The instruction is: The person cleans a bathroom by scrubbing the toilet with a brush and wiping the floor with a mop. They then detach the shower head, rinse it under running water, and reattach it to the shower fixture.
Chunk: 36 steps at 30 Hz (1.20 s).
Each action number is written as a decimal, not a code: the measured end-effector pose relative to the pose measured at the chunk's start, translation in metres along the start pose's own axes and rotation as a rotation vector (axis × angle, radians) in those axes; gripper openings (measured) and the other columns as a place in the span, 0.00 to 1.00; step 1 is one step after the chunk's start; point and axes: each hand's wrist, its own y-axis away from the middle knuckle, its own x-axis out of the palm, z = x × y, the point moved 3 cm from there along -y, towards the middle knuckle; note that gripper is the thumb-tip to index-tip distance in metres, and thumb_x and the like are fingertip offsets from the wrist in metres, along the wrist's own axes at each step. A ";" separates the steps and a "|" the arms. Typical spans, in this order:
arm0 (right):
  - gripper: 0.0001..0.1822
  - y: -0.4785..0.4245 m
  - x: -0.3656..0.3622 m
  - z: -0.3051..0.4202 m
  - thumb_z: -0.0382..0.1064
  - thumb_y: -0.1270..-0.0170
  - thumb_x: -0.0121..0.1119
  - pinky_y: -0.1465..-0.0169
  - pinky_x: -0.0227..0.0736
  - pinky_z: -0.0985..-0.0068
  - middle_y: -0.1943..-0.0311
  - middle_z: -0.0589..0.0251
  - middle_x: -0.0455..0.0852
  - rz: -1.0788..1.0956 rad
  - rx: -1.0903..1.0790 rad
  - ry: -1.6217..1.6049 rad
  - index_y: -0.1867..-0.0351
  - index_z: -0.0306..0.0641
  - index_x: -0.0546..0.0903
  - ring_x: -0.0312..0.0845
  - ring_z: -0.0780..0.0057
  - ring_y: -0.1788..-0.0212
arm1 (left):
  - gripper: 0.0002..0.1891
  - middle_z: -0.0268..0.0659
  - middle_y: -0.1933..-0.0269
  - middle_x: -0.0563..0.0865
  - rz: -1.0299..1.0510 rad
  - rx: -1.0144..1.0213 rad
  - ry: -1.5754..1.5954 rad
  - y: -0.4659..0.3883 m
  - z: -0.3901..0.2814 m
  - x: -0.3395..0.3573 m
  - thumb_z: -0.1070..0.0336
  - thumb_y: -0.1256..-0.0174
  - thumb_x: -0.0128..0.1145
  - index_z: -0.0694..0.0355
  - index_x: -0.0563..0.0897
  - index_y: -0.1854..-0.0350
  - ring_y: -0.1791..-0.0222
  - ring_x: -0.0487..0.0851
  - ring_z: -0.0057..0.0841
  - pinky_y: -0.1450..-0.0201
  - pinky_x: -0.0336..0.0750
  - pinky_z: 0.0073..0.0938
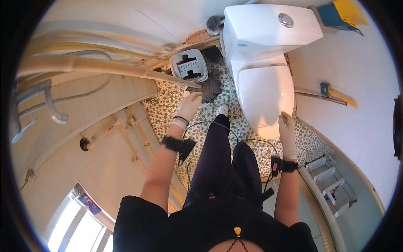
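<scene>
My left hand (189, 105), in a pale glove, is beside the grey mop head (210, 90), just below the lower end of the mop's pole (170, 78). Its fingers are partly curled, and I cannot tell whether they touch the mop strands. A white rim (204, 105) shows partly under the mop head. My right hand (286, 126), also gloved, hangs by the right front edge of the closed toilet lid (264, 94). Nothing shows in its loosely bent fingers; contact with the lid is unclear.
Behind the mop stands a white mop bucket (174, 66) with a wringer insert. The toilet tank (267, 28) backs onto the wall. Pipes and a faucet (52, 100) line the left side. A blue and yellow tool (327, 90) is at right; a folded ladder (327, 176) lies lower right.
</scene>
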 end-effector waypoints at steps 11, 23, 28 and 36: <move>0.18 0.002 0.050 -0.134 0.37 0.35 0.46 0.45 0.60 0.76 0.48 0.59 0.70 -0.114 0.281 0.009 0.46 0.33 0.68 0.65 0.73 0.48 | 0.20 0.52 0.38 0.62 -0.002 -0.059 -0.380 -0.281 0.186 0.230 0.63 0.47 0.48 0.64 0.75 0.50 0.44 0.67 0.48 0.42 0.65 0.34; 0.21 -0.066 0.078 -0.178 0.43 0.35 0.42 0.43 0.58 0.74 0.50 0.57 0.71 -0.255 0.244 0.457 0.44 0.35 0.67 0.65 0.69 0.46 | 0.30 0.40 0.35 0.63 -0.104 -0.496 -0.316 -0.578 0.327 0.330 0.46 0.41 0.44 0.52 0.64 0.38 0.38 0.64 0.37 0.46 0.67 0.41; 0.20 -0.077 0.088 -0.185 0.41 0.36 0.41 0.39 0.52 0.73 0.48 0.57 0.70 -0.330 0.378 0.419 0.46 0.33 0.69 0.62 0.69 0.43 | 0.26 0.40 0.35 0.61 0.201 -0.320 -0.441 -0.587 0.351 0.350 0.50 0.37 0.37 0.53 0.65 0.38 0.37 0.63 0.36 0.45 0.66 0.43; 0.19 -0.055 0.093 -0.146 0.40 0.37 0.44 0.40 0.54 0.75 0.50 0.60 0.72 -0.221 0.396 0.240 0.47 0.33 0.71 0.64 0.71 0.45 | 0.18 0.42 0.42 0.70 0.234 0.100 -0.635 -0.456 0.282 0.346 0.69 0.42 0.43 0.60 0.74 0.48 0.43 0.69 0.38 0.48 0.65 0.41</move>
